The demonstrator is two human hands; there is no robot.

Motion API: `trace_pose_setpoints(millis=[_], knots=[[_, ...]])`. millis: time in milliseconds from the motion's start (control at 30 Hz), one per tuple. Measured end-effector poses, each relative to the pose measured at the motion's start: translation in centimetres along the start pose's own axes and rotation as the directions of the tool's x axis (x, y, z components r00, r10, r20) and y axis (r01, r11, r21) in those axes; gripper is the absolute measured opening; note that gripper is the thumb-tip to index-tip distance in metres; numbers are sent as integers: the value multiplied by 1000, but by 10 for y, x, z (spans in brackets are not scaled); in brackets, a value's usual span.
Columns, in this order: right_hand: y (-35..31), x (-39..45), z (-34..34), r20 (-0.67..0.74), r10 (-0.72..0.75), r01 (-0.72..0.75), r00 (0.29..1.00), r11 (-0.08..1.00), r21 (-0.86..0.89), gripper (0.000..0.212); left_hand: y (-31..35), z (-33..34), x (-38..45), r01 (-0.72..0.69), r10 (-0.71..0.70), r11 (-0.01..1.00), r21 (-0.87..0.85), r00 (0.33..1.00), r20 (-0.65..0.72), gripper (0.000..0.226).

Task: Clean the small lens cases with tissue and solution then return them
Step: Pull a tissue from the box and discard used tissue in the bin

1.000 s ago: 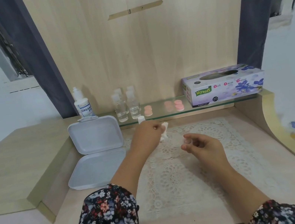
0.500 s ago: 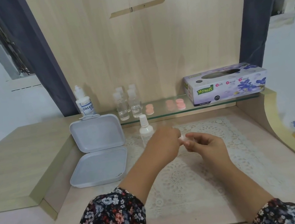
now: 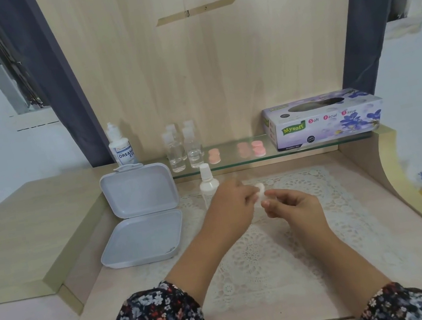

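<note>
Purple tissue box [image 3: 323,120] reads "Mysoft Soft Facial Tissue".

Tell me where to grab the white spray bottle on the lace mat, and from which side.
Grip the spray bottle around its shoulder, just under the narrow white cap, coming from above and the left. It stands upright, and the left hand hides its lower body, while the open grey case leaves a gap on that side.

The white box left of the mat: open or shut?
Open. The white box has its lid standing up behind its base, showing the inside.
</note>
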State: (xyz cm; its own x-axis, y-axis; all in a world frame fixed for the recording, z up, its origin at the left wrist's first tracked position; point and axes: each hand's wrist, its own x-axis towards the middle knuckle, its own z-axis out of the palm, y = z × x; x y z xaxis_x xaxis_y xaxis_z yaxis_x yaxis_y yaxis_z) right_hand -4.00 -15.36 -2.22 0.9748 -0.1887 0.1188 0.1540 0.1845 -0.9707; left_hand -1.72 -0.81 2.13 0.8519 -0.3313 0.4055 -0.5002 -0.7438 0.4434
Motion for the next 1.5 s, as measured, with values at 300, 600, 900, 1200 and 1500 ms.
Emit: trace_pose_setpoints(millis=[300,600,900,1200,1500], knots=[[2,1,-4,34,12,-15,999,995,97,20,0,-7,3,-13,12,997,-79,1000,-11,20],[-1,0,-2,88,37,-52,995,984,170,21,-19,-7,-9,292,-319,627,-723,942,103,18],[0,0,0,141,43,-57,989,993,99,20,-24,-3,-1,453,-368,413,-790,876,310,14],[0,-3,1,129,24,-29,991,999,37,24,-16,-4,-1,529,-385,447,-722,842,378,17],[6,-5,4,90,-21,39,996,978,-205,27,-19,16,-12,518,-646,331,-789,733,210,23]])
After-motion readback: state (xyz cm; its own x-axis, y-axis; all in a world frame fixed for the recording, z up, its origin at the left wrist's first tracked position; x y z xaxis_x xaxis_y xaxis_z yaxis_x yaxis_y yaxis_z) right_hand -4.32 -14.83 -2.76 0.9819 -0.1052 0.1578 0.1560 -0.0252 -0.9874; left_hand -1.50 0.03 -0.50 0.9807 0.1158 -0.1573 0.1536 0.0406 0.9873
